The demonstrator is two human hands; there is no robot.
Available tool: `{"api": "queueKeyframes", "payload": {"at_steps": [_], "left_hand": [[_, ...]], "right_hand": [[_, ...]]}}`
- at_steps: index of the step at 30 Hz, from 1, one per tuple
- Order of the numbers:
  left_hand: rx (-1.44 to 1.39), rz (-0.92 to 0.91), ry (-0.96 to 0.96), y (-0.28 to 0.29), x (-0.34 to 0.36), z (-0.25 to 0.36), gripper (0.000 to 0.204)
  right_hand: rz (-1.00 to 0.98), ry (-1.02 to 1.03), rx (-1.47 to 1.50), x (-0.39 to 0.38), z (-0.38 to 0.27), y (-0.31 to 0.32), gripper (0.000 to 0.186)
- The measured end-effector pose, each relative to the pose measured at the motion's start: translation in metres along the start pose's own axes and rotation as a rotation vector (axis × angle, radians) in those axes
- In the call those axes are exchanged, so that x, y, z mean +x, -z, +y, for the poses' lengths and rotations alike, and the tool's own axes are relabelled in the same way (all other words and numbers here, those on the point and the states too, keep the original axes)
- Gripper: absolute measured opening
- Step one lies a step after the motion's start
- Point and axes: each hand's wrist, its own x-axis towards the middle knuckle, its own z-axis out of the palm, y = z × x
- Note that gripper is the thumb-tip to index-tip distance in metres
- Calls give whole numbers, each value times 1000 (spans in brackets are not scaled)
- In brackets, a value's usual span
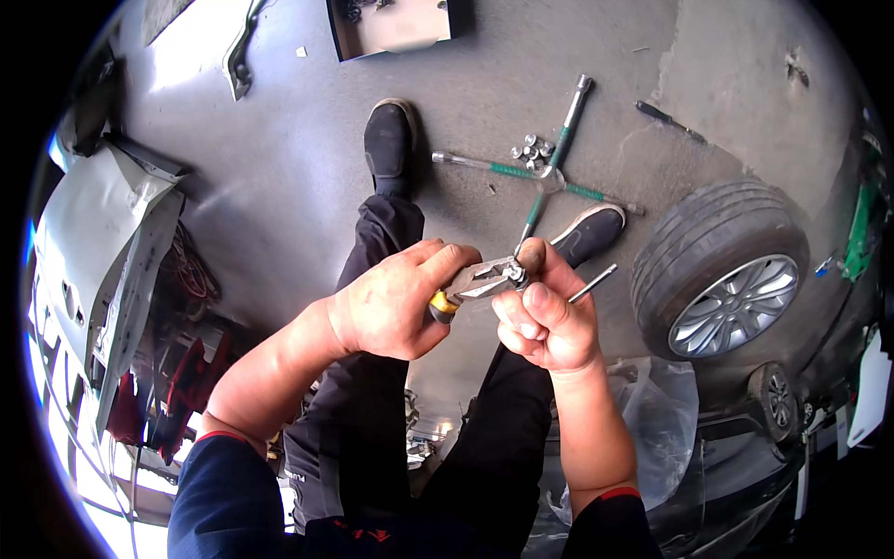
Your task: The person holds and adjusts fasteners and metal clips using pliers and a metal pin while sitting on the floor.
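Observation:
My left hand (400,298) is closed around a pair of pliers (477,280) with a yellow and black grip. The pliers' jaws meet a small metal piece (515,272) at the fingertips of my right hand (559,321). My right fingers are curled and pinched together. Out of their right side sticks a thin metal rod (596,282); whether it joins the small piece is hidden by the fingers. Both hands are raised in front of my legs, above the floor.
On the floor ahead lie a green-and-chrome cross wrench (551,180), several lug nuts (531,151), a dark screwdriver (669,121) and an open box (394,51). A wheel (722,270) is at the right, near a plastic bag (666,410). White car body panels (98,233) stand left.

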Motion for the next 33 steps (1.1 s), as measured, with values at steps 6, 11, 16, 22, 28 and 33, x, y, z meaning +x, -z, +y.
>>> {"api": "queueKeyframes", "payload": {"at_steps": [6,11,16,22,28,33], "left_hand": [[-48,-79,39,-13,-1,-7,66],[-111,-84,136,-23,-3,-3,62],[-146,-152,555,-50,-5,-15,47],[-685,-338,1087,-63,11,-41,37],[-200,-150,639,-75,-6,-41,38],[-154,-175,586,-67,-8,-35,43]], "right_hand": [[96,121,-206,-15,9,7,20],[157,546,-1080,-11,16,23,24],[47,821,-2003,13,7,70,29],[-92,396,-2294,11,22,109,24],[411,379,-2125,5,45,79,52],[470,-65,-1916,-8,35,57,44]]}}
